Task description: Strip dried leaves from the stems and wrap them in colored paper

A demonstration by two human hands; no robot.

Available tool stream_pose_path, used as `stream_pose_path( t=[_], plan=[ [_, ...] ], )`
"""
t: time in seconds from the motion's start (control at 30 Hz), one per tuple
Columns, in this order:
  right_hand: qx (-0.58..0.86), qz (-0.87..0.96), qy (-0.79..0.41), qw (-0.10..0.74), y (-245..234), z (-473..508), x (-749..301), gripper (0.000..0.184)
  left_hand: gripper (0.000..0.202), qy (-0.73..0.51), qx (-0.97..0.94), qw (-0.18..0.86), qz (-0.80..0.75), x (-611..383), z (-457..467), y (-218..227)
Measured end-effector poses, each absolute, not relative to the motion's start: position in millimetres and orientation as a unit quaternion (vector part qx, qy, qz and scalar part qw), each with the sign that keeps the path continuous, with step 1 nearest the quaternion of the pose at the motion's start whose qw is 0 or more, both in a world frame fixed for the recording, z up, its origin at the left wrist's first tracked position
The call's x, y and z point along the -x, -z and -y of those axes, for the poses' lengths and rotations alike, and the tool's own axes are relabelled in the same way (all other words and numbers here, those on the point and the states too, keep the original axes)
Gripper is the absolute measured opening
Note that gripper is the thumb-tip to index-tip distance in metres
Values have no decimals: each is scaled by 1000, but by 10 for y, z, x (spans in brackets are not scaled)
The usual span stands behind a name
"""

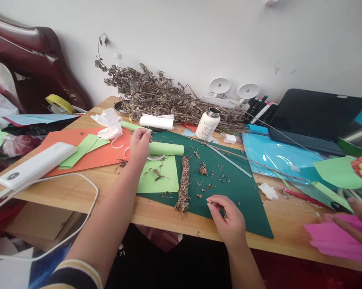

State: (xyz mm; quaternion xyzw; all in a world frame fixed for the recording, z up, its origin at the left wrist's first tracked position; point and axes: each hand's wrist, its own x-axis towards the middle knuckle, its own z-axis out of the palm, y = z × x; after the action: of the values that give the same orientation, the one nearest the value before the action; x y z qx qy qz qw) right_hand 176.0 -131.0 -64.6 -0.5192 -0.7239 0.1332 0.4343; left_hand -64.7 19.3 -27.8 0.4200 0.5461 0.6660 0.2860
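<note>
My left hand is closed on the end of a rolled tube of light green paper that lies on a dark green sheet. My right hand rests at the sheet's front edge with its fingers pinched together; what they hold is too small to make out. Between the hands lies a strip of dried leaves, running front to back. A light green paper square sits under the tube, and leaf crumbs are scattered over the dark sheet.
Dried branches pile up against the wall, beside a small white bottle and a white roll. An orange sheet, white power bank and cable lie left. Blue paper, a black tablet and another person's hand on pink paper are right.
</note>
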Motion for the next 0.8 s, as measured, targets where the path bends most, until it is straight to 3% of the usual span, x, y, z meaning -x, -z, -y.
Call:
stream_pose_path(
  t=[0.8],
  plan=[
    [486, 761, -109, 417, 585, 1320, -1756, 12, 10, -665, -421, 290, -544, 634, -177, 254]
  ],
)
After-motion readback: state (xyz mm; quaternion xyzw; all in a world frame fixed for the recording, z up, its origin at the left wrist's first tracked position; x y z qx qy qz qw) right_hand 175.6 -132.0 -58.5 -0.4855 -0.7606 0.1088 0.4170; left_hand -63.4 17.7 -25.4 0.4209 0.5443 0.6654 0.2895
